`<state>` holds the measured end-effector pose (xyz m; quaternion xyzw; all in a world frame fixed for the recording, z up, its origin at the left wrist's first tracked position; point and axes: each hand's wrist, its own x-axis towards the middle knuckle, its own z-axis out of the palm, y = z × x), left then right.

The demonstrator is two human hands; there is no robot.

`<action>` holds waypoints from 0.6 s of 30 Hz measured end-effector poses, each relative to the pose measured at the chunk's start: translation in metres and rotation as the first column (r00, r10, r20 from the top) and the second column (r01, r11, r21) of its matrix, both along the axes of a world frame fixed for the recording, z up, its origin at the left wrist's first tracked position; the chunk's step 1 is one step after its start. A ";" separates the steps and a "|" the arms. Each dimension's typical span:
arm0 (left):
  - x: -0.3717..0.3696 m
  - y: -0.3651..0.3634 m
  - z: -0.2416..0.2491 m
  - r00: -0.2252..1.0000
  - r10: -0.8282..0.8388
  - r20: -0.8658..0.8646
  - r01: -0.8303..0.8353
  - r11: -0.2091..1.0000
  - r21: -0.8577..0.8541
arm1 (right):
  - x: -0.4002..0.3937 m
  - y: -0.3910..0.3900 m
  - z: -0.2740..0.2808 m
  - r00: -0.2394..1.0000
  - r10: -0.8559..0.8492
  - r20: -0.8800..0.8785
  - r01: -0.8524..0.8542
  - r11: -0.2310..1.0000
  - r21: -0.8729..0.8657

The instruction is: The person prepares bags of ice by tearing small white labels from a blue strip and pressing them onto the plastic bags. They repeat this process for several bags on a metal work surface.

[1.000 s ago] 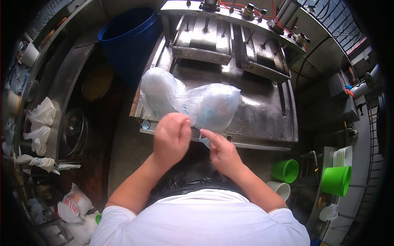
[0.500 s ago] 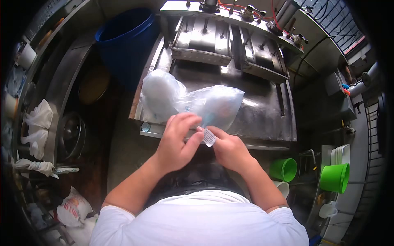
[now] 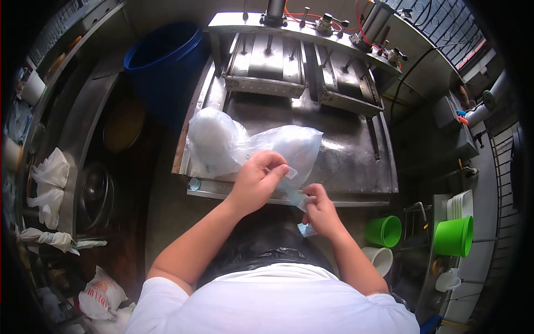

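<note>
Hands have just spread apart, so the bluish plastic tail (image 3: 293, 195) now trails off the filled bag (image 3: 296, 142) near the surface's (image 3: 356, 146) front edge, left hand's (image 3: 253, 186) grip pinching a clear scrap (image 3: 291, 172), right hand's (image 3: 324, 214) closed on the tail.

Glossy metal tabletop (image 3: 345, 167); thin crinkled plastic bags (image 3: 216, 136); smooth green plastic bucket (image 3: 454, 236).
</note>
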<state>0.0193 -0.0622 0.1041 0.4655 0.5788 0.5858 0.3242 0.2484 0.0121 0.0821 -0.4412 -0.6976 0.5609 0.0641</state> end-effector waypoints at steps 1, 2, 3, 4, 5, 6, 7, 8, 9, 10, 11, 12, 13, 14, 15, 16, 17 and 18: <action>0.004 0.011 -0.004 0.995 0.040 -0.091 -0.039 0.999 0.016 | 0.012 0.006 -0.015 0.984 -0.128 -0.124 0.117 0.989 -0.090; 0.004 0.020 -0.010 0.995 0.036 -0.093 -0.034 0.999 0.020 | 0.024 0.015 -0.028 0.937 -0.262 -0.233 0.220 0.956 -0.193; 0.004 0.030 -0.016 0.957 0.131 -0.259 -0.095 0.984 0.147 | 0.037 0.026 -0.035 0.871 -0.379 -0.314 0.298 0.914 -0.275; 0.006 0.037 -0.018 0.883 0.241 -0.402 -0.130 0.950 0.283 | 0.049 0.036 -0.038 0.783 -0.491 -0.383 0.362 0.859 -0.362; 0.007 0.040 -0.019 0.883 0.236 -0.405 -0.122 0.950 0.287 | 0.058 0.047 -0.039 0.650 -0.626 -0.430 0.451 0.774 -0.445; 0.008 0.042 -0.020 0.857 0.276 -0.435 -0.151 0.942 0.300 | 0.063 0.053 -0.028 0.537 -0.694 -0.480 0.536 0.720 -0.441; 0.009 0.042 -0.021 0.828 0.315 -0.464 -0.180 0.933 0.312 | 0.071 0.063 -0.029 0.478 -0.699 -0.532 0.598 0.703 -0.385; 0.009 0.043 -0.023 0.827 0.312 -0.469 -0.176 0.934 0.311 | 0.076 0.072 -0.030 0.421 -0.695 -0.583 0.657 0.677 -0.332; 0.009 0.044 -0.025 0.807 0.322 -0.495 -0.172 0.930 0.325 | 0.071 0.076 -0.029 0.415 -0.698 -0.584 0.658 0.674 -0.337; 0.008 0.045 -0.026 0.787 0.332 -0.521 -0.165 0.926 0.340 | 0.062 0.079 -0.026 0.447 -0.640 -0.625 0.723 0.670 -0.169; 0.009 0.046 -0.026 0.785 0.326 -0.526 -0.156 0.927 0.341 | 0.051 0.081 -0.022 0.485 -0.582 -0.653 0.770 0.639 0.002; 0.010 0.046 -0.025 0.806 0.317 -0.501 -0.163 0.931 0.326 | 0.037 0.077 -0.015 0.593 -0.494 -0.636 0.695 0.713 0.095; 0.011 0.046 -0.025 0.825 0.307 -0.475 -0.169 0.936 0.310 | 0.020 0.086 -0.020 0.838 -0.176 -0.516 0.536 0.445 0.718; 0.011 0.046 -0.026 0.824 0.300 -0.481 -0.160 0.937 0.310 | 0.002 0.076 0.002 0.921 -0.107 -0.374 0.379 0.457 0.804; 0.010 0.046 -0.027 0.845 0.291 -0.450 -0.176 0.944 0.280 | -0.015 0.071 0.008 0.908 -0.129 -0.398 0.351 0.754 0.555; 0.009 0.046 -0.029 0.863 0.285 -0.418 -0.194 0.949 0.248 | -0.031 0.073 0.006 0.909 -0.028 -0.417 0.309 0.716 0.626; 0.008 0.046 -0.030 0.860 0.284 -0.423 -0.192 0.950 0.247 | -0.044 0.079 0.003 0.902 0.076 -0.425 0.270 0.668 0.693; 0.007 0.046 -0.029 0.865 0.272 -0.422 -0.190 0.955 0.227 | -0.051 0.084 0.001 0.900 0.079 -0.429 0.271 0.670 0.691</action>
